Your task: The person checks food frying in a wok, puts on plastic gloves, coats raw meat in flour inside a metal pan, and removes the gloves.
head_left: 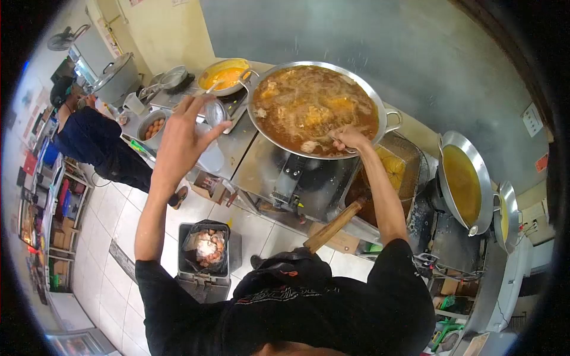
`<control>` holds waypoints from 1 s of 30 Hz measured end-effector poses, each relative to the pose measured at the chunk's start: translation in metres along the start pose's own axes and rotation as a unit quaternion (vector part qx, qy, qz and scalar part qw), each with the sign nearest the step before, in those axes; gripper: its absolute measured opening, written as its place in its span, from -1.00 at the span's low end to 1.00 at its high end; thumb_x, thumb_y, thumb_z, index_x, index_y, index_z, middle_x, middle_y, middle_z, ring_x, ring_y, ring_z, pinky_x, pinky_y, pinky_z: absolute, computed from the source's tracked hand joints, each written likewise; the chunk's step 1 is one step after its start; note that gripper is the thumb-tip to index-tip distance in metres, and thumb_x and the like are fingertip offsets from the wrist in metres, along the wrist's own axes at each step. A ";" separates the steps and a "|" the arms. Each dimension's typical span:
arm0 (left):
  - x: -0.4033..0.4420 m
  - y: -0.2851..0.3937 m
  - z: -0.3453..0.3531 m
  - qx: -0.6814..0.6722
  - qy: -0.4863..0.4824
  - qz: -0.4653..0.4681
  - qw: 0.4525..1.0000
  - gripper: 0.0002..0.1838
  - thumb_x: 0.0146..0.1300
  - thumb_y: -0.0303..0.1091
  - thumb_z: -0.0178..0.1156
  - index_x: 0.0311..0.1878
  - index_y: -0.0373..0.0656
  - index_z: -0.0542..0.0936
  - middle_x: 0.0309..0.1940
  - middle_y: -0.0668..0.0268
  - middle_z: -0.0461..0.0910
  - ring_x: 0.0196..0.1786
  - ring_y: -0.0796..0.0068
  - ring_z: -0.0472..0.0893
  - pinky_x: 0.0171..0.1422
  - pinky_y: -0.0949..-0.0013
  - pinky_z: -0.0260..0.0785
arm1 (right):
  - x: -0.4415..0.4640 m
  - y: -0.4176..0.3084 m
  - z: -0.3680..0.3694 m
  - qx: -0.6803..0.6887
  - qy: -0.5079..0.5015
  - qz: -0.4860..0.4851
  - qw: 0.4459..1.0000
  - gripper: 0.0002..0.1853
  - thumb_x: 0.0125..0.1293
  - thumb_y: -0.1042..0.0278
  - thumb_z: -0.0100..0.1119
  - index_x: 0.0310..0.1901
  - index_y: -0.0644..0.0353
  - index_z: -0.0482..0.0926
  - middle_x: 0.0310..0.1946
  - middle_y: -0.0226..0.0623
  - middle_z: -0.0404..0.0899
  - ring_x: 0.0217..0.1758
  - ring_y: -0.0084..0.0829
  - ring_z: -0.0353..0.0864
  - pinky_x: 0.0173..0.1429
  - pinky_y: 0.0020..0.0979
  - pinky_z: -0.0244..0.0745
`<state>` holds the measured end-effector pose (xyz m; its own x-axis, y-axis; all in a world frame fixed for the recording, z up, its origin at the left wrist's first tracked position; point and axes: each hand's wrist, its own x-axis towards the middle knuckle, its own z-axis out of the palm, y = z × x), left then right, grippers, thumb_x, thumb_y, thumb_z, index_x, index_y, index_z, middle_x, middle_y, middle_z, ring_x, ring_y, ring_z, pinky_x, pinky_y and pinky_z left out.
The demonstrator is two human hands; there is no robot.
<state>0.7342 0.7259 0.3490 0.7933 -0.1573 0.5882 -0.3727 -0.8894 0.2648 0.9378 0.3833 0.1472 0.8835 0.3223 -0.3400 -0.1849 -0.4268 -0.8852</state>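
Note:
A wide two-handled wok [254,113] holds bubbling brown oil with yellow-orange food frying in it. My right hand [350,139] is over the wok's front rim, its fingers closed; what they grip, if anything, is too small to make out. My left hand [185,133] is raised left of the wok with fingers and thumb apart. A round, shiny metal dish [216,112] shows between that thumb and fingers; whether they touch it I cannot tell. Below it stands a translucent plastic jug [211,158]. A yellow bowl [205,77] of orange-yellow liquid sits behind.
A rectangular fryer basket [409,160] and a wooden handle [335,224] lie at the counter's front right. Another oil-filled wok [473,221] stands farther right. Eggs fill a pot [142,127] at left. A bin [186,237] with eggshells is on the floor. Another person [98,139] stands far left.

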 end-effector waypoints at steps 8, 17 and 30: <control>-0.001 -0.034 -0.022 -0.037 0.037 -0.027 0.998 -0.51 -0.01 -0.29 0.33 0.02 -0.22 0.49 -0.14 0.10 0.53 -0.06 0.18 0.52 0.02 0.28 0.33 | -0.040 0.014 0.009 0.017 -0.014 -0.029 0.999 -0.71 0.35 0.34 0.01 -0.54 0.25 0.41 -0.69 -0.37 0.40 -0.75 -0.68 0.20 -0.69 -0.57 0.04; -0.004 -0.069 -0.026 -0.064 0.069 0.009 0.995 -0.50 -0.01 -0.25 0.35 0.01 -0.26 0.49 -0.23 0.12 0.52 -0.15 0.20 0.51 -0.03 0.29 0.32 | -0.139 -0.014 0.000 0.024 0.025 -0.007 0.999 -0.72 0.38 0.31 -0.04 -0.48 0.24 0.38 -0.71 -0.40 0.35 -0.77 -0.68 0.17 -0.72 -0.59 0.05; -0.002 -0.072 -0.016 -0.093 0.093 0.040 0.991 -0.54 0.04 -0.19 0.32 -0.04 -0.24 0.50 -0.21 0.11 0.51 -0.17 0.13 0.51 -0.07 0.24 0.34 | -0.155 -0.093 -0.008 -0.437 0.089 0.066 0.893 -0.82 0.21 0.42 -0.05 -0.42 0.37 0.42 -0.71 -0.18 0.48 -0.72 -0.36 0.50 -0.55 -0.33 0.41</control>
<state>0.7519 0.7971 0.3405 0.6621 -0.1274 0.7385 -0.5273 -0.7795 0.3382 0.8214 0.3666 0.2851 0.9480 0.1145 -0.2971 0.0456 -0.9723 -0.2293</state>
